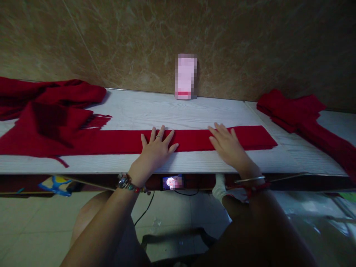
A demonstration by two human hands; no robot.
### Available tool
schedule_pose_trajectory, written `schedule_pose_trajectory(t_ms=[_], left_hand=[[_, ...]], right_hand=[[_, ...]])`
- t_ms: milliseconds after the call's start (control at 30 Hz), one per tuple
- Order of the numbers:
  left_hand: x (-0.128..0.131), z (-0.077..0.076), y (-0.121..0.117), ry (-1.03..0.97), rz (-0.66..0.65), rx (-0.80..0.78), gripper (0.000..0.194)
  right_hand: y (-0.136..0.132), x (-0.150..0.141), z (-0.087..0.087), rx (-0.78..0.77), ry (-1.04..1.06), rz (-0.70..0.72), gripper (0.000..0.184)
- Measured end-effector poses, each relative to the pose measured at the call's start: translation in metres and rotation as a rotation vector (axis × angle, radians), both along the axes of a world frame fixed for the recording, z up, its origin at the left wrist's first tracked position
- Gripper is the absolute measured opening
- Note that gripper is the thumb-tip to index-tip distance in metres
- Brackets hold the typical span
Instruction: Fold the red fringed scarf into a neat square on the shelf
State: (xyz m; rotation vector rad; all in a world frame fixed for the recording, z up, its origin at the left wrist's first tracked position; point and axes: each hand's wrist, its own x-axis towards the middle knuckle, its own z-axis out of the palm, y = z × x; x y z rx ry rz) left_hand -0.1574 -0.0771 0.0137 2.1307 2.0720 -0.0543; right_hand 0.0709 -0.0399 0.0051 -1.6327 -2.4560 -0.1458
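A red scarf (pixel 191 140) lies as a long, flat folded strip along the white wood-grain table (pixel 167 111). Its left part is bunched up, and a fringe (pixel 98 121) shows there. My left hand (pixel 157 150) rests on the strip near its middle, fingers spread. Farther right, my right hand (pixel 228 145) lies flat on the same scarf, its fingers stretched out and somewhat closer together. Neither hand grips anything. The folded right end of the strip reaches past my right hand.
More red cloth (pixel 55 92) is heaped at the back left, and a folded red scarf (pixel 289 109) lies at the right. A pixelated pink object (pixel 185 76) leans against the brown marbled wall (pixel 133 44). Below the table edge are a lit phone (pixel 169 183) and blue-handled scissors (pixel 57 185).
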Motion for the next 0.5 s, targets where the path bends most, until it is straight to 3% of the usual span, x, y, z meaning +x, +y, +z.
schedule_pose_trajectory(t_ms=[67,167,400,500], left_hand=[[-0.001,-0.001,0.001,-0.001,0.001,-0.018,0.056],[0.0,0.001,0.002,0.004,0.011,-0.039,0.056],[0.005,0.008,0.004,-0.015,0.062,-0.108,0.058],[0.006,0.01,0.006,-0.039,0.079,-0.131,0.058]], right_hand=[[-0.002,-0.021,0.0,-0.058,-0.024,0.122,0.048],[0.003,-0.015,-0.002,-0.136,-0.053,0.07,0.047],[0.035,0.094,-0.01,-0.087,0.09,-0.252,0.05],[0.038,0.127,-0.012,-0.043,0.152,-0.358,0.056]])
